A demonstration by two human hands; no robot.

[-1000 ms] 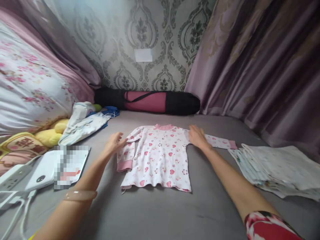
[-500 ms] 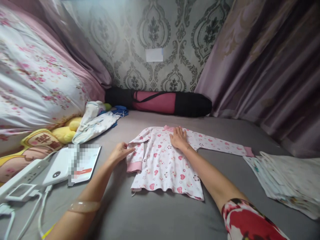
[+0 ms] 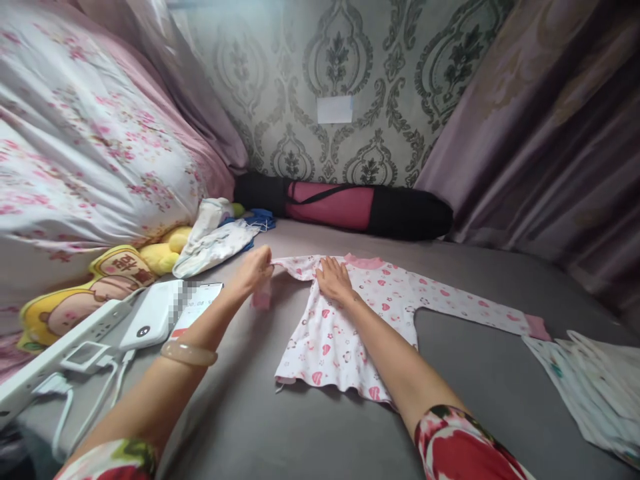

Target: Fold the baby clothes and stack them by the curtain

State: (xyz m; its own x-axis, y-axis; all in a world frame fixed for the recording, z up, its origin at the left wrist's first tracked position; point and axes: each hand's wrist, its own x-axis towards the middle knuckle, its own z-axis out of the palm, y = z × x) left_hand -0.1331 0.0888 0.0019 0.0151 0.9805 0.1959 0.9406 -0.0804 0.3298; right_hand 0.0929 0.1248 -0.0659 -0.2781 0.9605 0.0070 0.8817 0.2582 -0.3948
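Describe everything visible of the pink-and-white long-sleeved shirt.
The long-sleeved shirt, white, soft-looking fabric printed with pink hearts and small flowers, has a pink collar and pink cuffs. It lies spread on the gray sheet, collar at the far end, hem slightly wavy. One sleeve is outstretched; the left hand grips the other, its cuff hanging. The right hand rests near that shoulder.

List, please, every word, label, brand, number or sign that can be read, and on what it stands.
"08": lit screen, in a row of digits; the rest is pixelated or unclear.
Yellow cushion: dark characters, too blurred to read.
White device: mark in a dark circle, too small to read.
Shirt: any lettering in its hearts, too small.
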